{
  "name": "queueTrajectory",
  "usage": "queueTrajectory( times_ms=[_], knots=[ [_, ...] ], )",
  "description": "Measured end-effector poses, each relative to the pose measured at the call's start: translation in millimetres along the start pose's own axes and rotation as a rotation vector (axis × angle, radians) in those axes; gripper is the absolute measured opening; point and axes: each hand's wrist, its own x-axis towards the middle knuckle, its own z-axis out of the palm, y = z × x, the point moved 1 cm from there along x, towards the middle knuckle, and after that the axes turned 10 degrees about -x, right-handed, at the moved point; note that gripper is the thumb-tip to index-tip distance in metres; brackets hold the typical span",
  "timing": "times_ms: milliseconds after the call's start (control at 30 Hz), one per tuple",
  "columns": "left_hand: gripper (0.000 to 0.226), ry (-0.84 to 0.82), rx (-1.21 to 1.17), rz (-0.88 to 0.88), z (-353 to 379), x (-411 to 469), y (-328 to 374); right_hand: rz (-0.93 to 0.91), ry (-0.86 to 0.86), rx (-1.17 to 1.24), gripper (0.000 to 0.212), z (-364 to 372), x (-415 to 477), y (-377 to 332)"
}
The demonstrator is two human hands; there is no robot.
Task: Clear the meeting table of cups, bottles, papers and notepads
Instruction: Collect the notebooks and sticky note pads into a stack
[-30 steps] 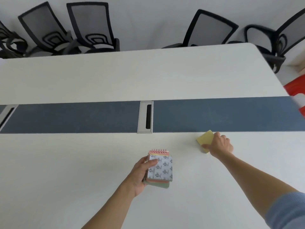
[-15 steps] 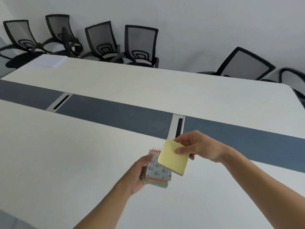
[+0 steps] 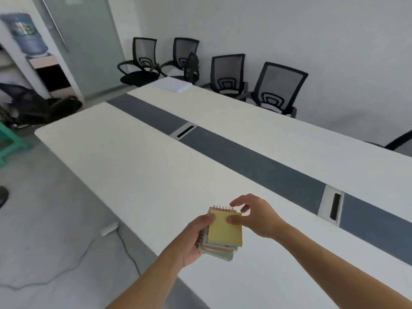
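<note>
Only two parts of the person are shown in the head view: the left forearm (image 3: 153,279) with the left hand (image 3: 191,239), and the right forearm (image 3: 330,259) with the right hand (image 3: 256,216). Both forearms are seen uncovered along the whole visible length, from the wrist down to the border of the view, and the hands are bare too. The left forearm is cut off by the bottom border, the right forearm by the lower right corner. The fingers are slightly blurred, so fine details on them cannot be told.
</note>
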Motion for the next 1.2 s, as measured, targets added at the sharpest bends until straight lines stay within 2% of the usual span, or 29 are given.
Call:
queueTrajectory(
  times_ms=[100,200,300,433,533,833,1000,1200],
  knots=[
    [0.061,0.074,-0.030,0.084,-66,-40,40,0.051,-0.118,0.249,0.052,38,29,-65],
    [0.067,0.127,-0.089,0.171,-121,-72,71,0.059,-0.284,0.444,0.053,64,50,-123],
    [0.051,0.206,-0.185,0.223,-162,-101,98,0.010,-0.409,0.528,0.050,87,71,-179],
    [0.049,0.310,-0.258,0.299,-207,-126,128,-0.057,-0.525,0.579,0.048,115,109,-236],
    [0.044,0.367,-0.290,0.343,-231,-135,148,-0.082,-0.581,0.612,0.048,131,140,-266],
    [0.052,0.562,-0.409,0.475,-338,-176,214,-0.199,-0.794,0.591,0.045,193,233,-394],
    [0.046,0.585,-0.489,0.554,-404,-198,251,-0.267,-0.861,0.520,0.038,235,277,-469],
    [0.049,0.664,-0.470,0.596,-520,-225,314,-0.298,-0.905,0.447,0.051,303,351,-585]
  ],
)
